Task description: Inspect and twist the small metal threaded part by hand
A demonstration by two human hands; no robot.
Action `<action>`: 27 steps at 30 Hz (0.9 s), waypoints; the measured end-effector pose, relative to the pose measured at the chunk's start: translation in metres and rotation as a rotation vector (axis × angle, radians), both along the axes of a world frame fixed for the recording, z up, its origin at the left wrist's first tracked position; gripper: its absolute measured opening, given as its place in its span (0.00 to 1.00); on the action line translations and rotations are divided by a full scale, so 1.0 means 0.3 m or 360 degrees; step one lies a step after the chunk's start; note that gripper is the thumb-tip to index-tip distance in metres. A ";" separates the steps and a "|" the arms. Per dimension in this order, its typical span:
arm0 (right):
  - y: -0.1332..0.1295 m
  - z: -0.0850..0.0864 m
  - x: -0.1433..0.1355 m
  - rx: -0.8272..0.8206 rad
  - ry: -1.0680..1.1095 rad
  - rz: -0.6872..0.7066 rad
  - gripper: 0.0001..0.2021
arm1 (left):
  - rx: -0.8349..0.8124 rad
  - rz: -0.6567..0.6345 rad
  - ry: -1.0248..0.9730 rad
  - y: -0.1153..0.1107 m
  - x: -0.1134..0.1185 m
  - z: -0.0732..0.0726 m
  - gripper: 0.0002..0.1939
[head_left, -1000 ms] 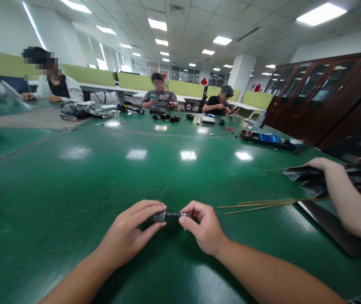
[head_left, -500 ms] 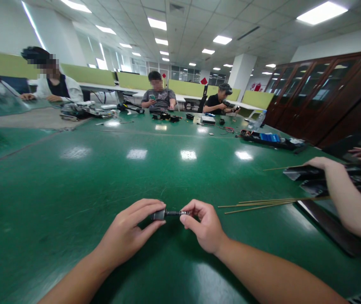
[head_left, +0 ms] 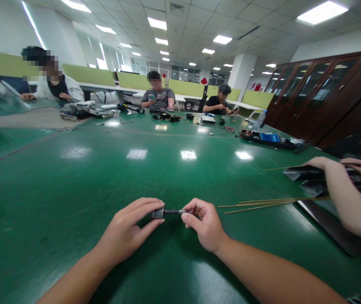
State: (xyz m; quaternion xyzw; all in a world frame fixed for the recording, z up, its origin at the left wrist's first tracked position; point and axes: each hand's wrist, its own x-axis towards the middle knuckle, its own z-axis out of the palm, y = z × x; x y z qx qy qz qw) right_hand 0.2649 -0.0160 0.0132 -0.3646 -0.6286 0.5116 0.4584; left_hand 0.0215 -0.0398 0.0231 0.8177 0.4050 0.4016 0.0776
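Observation:
Over the green tabletop (head_left: 155, 173), my left hand (head_left: 128, 232) pinches a small dark block (head_left: 157, 213) between thumb and fingers. A thin dark rod (head_left: 171, 212) sticks out of the block to the right, roughly level. At its far end, my right hand (head_left: 206, 223) closes thumb and fingertips on a small shiny ribbed piece (head_left: 183, 211). The fingertips cover part of that end. I cannot tell what kind of part the block and rod form.
Several thin brass-coloured rods (head_left: 256, 205) lie to the right, near a co-worker's arm (head_left: 342, 194) and dark channel-shaped pieces (head_left: 316, 185). A dark tray with blue items (head_left: 269, 138) stands farther back. People sit across the table behind scattered electronic parts (head_left: 164, 116).
My hands stay nearly in place, with slightly more of the ribbed end showing at my right fingertips. The co-worker's far hand at right has moved left onto the dark pieces.

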 end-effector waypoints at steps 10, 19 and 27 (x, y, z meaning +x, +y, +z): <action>0.003 -0.001 0.002 -0.0031 0.0042 -0.0011 0.07 | -0.0017 0.0029 0.0000 0.002 0.001 0.003 0.19; 0.006 0.002 0.001 -0.0042 0.0135 -0.0051 0.07 | -0.0047 0.0119 0.0039 0.008 -0.013 -0.010 0.20; 0.004 0.005 -0.003 -0.0067 0.0338 -0.0022 0.14 | -0.0409 0.0618 -0.0392 0.047 -0.015 -0.001 0.23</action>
